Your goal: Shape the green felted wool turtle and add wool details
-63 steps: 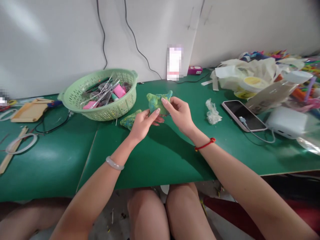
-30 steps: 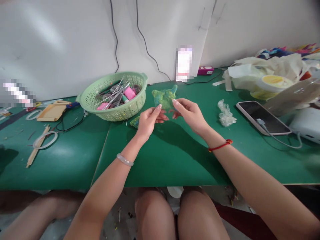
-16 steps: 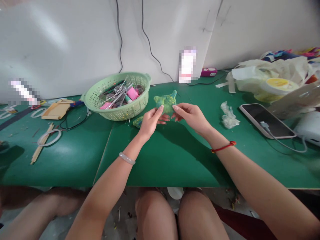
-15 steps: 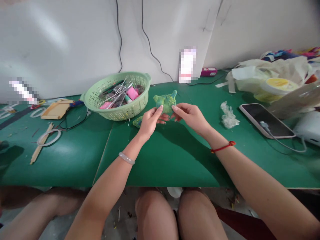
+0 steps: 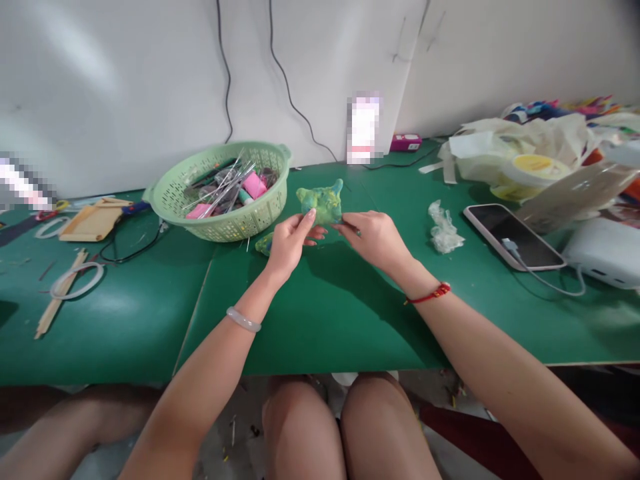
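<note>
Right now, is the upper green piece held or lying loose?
Held: the left hand grips the upper green piece, thumb in front; the right hand at its corner.

Two hands are showing, one left hand (image 5: 287,247) and one right hand (image 5: 374,239). Two mottled green pieces (image 5: 320,205) are appearing. One basket (image 5: 240,227) is carrying two pink lumps (image 5: 255,185) and several thin rods (image 5: 226,189), which are crossing too densely for counting. Two black cables (image 5: 229,75) are hanging; two white rings (image 5: 101,274) are lying. One dark-screened phone (image 5: 515,233), one yellow-lidded tub (image 5: 537,167), one magenta box (image 5: 406,143), one pale bangle (image 5: 243,320) and one red bracelet (image 5: 430,294) are also showing.
</note>
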Available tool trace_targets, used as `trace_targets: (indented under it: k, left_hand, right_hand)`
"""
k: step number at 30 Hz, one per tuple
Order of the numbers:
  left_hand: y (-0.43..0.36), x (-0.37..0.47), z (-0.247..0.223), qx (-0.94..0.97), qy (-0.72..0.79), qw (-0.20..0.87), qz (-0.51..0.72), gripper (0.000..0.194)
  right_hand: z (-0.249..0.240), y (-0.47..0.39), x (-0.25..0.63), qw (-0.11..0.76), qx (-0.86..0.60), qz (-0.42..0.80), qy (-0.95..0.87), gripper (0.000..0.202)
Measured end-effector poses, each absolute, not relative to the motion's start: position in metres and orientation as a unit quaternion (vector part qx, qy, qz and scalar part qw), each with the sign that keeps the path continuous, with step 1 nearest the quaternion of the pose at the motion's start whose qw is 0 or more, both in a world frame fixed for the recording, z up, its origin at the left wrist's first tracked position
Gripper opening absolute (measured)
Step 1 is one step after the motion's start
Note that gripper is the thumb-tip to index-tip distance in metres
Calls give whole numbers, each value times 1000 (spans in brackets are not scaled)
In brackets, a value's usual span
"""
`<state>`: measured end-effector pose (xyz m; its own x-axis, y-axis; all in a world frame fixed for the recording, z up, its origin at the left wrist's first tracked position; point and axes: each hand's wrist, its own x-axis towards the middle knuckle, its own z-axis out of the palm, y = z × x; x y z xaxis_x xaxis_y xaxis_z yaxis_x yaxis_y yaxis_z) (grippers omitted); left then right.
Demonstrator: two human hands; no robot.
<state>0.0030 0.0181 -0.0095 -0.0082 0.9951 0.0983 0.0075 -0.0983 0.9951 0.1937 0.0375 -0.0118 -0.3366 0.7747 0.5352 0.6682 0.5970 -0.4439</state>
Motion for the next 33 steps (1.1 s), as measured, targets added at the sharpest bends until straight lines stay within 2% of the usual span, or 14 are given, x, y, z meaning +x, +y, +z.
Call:
trace_targets:
  k: [7, 12, 15, 25, 33]
  left_hand:
    - [20, 3, -10, 520, 473, 455, 547, 47]
    - [19, 3, -10, 506, 472, 458, 559, 47]
    - [18, 4, -10, 513, 468, 466, 548, 48]
    - [14, 7, -6, 508, 464, 492, 533, 55]
    - [13, 7, -6, 542, 439, 473, 538, 49]
  right_hand:
    - [-10, 37, 190, 418, -439, 149, -781, 39]
    - [-2, 33, 187, 475, -423, 320, -702, 48]
    - [0, 32, 185, 476, -410, 405, -664, 56]
    - [-2, 35, 185, 536, -396, 452, -593, 61]
    - [3, 31, 183, 526, -394, 495, -569, 62]
